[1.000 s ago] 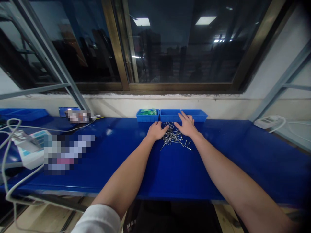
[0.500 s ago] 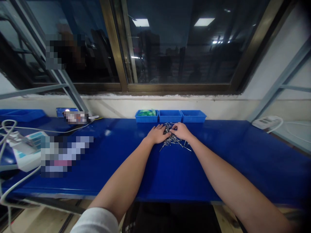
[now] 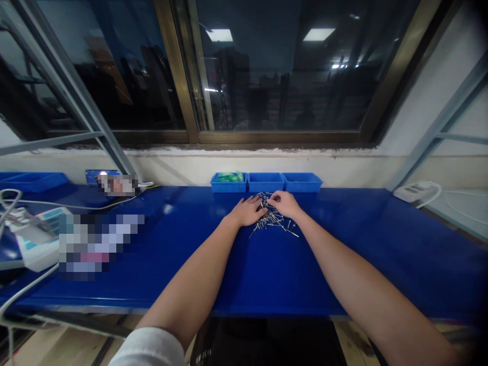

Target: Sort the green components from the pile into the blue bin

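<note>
A loose pile of thin silver metal pins (image 3: 270,219), which look like blind rivets, lies on the blue table (image 3: 267,274). My left hand (image 3: 247,211) rests flat against the pile's left side, its fingers stretched out and its thumb over the pins. On the right side, my right hand (image 3: 285,204) has thumb and fingertips pinched together just over the pins. Whatever sits between those fingertips is too small to make out. A few pins are scattered at the pile's lower right, near my right wrist.
Behind the pile stand three joined blue bins: the left bin (image 3: 229,183) holds green plastic, beside a middle bin (image 3: 266,183) and a right bin (image 3: 303,183). A scale-like white device (image 3: 43,249) and cables occupy the left. A power strip (image 3: 415,191) lies far right.
My right fingertips have shifted slightly over the pins. My left hand stays in place on the pile, and the whole view has moved a little.
</note>
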{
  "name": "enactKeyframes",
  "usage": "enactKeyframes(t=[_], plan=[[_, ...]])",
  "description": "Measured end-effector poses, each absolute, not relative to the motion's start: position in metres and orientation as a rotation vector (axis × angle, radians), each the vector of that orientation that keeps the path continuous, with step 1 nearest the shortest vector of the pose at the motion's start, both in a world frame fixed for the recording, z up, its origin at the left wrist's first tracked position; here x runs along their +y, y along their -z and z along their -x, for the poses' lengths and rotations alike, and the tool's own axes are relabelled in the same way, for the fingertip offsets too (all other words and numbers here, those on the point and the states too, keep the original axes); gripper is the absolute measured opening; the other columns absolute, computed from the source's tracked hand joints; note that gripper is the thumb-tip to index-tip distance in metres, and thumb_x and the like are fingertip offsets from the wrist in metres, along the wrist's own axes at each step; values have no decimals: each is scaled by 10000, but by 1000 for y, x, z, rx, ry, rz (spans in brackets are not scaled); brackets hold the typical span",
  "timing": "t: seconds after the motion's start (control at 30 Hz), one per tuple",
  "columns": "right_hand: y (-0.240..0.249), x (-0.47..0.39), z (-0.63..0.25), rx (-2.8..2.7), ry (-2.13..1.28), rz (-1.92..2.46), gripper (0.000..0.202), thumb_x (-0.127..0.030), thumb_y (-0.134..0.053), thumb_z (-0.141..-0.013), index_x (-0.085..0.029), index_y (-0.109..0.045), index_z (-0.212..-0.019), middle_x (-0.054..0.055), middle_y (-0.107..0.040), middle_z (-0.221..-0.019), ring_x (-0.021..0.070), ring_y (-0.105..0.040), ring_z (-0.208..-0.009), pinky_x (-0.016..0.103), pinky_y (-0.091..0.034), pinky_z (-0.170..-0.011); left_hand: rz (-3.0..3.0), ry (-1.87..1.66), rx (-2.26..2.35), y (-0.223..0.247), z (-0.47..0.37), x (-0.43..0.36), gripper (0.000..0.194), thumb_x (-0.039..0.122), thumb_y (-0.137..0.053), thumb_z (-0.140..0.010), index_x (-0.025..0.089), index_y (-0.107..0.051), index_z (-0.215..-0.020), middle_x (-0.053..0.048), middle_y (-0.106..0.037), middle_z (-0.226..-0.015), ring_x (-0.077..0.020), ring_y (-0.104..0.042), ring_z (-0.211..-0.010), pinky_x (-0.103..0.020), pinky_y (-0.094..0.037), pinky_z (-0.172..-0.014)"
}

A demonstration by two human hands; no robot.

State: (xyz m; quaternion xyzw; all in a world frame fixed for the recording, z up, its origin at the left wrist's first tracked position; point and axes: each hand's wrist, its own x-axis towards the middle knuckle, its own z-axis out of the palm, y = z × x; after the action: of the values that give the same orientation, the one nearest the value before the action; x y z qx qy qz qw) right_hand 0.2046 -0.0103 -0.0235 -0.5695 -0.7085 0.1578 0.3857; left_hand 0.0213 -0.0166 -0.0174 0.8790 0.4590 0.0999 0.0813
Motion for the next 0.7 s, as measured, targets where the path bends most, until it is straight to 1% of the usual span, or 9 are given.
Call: enactKeyframes(t=[0.1,0.17,0.3,0.4,0.5,0.57,0.63,0.7], plan=[[22,-9,-208,-1701,-447,1410,153,-347,-610,-700,-195,-605,-701,27,-675,-708,171,-627,-695,296,-473,-680,-2620,-360,1382,17,-20,-17,637,608,-279,-866,216,-393,-1354,-90,-352,-1442,-247,-257,-1358,-470,-219,-1081],[21,-8,-211,-1615,-538,1361,152,-335,-608,-703,-188,-595,-736,34,-681,-711,174,-636,-695,298,-477,-672,-2618,-454,1393,16,-20,-17,621,592,-303,-869,190,-434,-1324,-100,-412,-1405,-239,-323,-1327,-420,-262,-1072],[20,-6,-213,-1463,-785,1240,154,-274,-578,-729,-167,-595,-838,48,-683,-726,158,-629,-668,259,-463,-577,-2651,-724,1365,12,-20,-16,534,504,-354,-891,147,-489,-1264,-110,-523,-1302,-221,-473,-1209,-339,-349,-1024],[18,-9,-211,-1446,-890,1176,176,-254,-586,-731,-158,-612,-876,36,-657,-694,131,-593,-609,223,-413,-497,-2663,-918,1332,9,-22,-17,450,427,-407,-892,149,-504,-1233,-101,-567,-1240,-219,-518,-1151,-342,-391,-991],[14,-15,-205,-1476,-1015,1092,257,-261,-637,-706,-156,-596,-938,10,-632,-641,100,-543,-530,216,-389,-479,-2697,-1053,1218,5,-25,-19,358,347,-445,-889,155,-539,-1176,-96,-606,-1164,-217,-555,-1085,-350,-424,-952],[10,-19,-202,-1485,-1080,1057,318,-283,-667,-689,-158,-572,-965,-3,-622,-604,92,-518,-493,223,-389,-481,-2729,-1063,1100,4,-26,-20,288,301,-447,-892,164,-576,-1110,-83,-636,-1083,-207,-582,-1018,-344,-445,-917],[8,-22,-200,-1488,-1111,1044,329,-304,-676,-683,-161,-558,-955,-10,-614,-578,87,-496,-464,228,-382,-472,-2738,-1040,1005,4,-27,-20,241,264,-443,-893,171,-602,-1050,-70,-654,-1010,-195,-599,-960,-333,-460,-885],[6,-23,-199,-1502,-1121,1040,315,-312,-671,-686,-163,-548,-934,-17,-607,-559,80,-470,-439,225,-365,-457,-2714,-1052,964,5,-27,-20,228,238,-451,-887,172,-603,-1043,-68,-653,-1009,-189,-598,-957,-325,-461,-878]])
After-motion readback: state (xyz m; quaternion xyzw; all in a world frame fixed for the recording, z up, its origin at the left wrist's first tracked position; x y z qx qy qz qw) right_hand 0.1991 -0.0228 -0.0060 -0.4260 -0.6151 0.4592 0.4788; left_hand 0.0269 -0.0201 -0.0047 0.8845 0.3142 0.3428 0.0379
